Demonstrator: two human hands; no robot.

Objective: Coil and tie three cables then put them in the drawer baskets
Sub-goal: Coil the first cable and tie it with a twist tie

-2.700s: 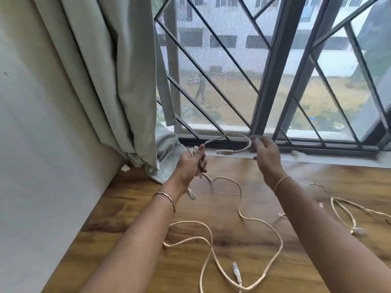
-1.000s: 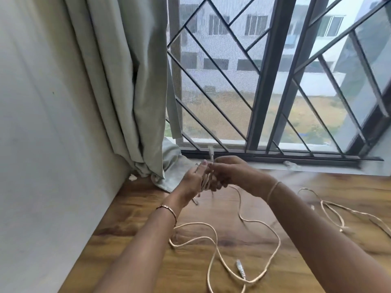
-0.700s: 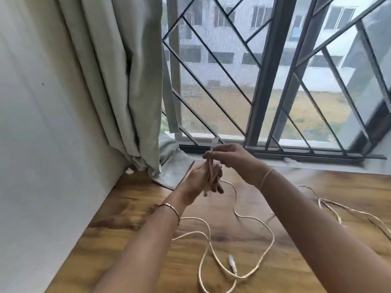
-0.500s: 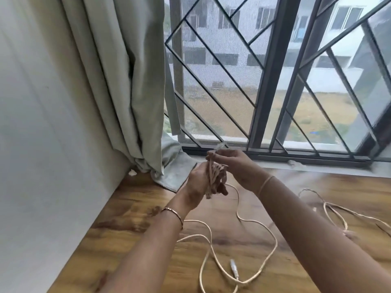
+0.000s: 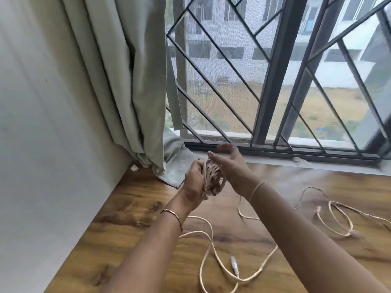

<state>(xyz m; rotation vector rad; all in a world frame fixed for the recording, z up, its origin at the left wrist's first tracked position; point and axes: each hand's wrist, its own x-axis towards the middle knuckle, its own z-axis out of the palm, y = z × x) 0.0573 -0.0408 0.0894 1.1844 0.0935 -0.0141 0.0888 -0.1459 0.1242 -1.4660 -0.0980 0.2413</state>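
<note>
My left hand (image 5: 193, 182) grips a small coil of beige cable (image 5: 212, 178), held upright above the wooden surface (image 5: 135, 208). My right hand (image 5: 231, 168) is against the coil's right side with its fingers curled over the top, holding the cable's free length. That loose length (image 5: 211, 246) drops from under my right wrist and loops over the wood to a white connector (image 5: 234, 264). A second beige cable (image 5: 338, 218) lies uncoiled in loose loops at the right.
A grey-green curtain (image 5: 127, 81) hangs at the left and bunches on the wood behind my hands. A barred window (image 5: 270, 81) and its sill run along the back. A plain wall (image 5: 42, 144) closes the left side.
My right hand has come in from the sill to the coil and wound more cable onto it. The bundle in my left hand is thicker and the loose length on the wood is shorter.
</note>
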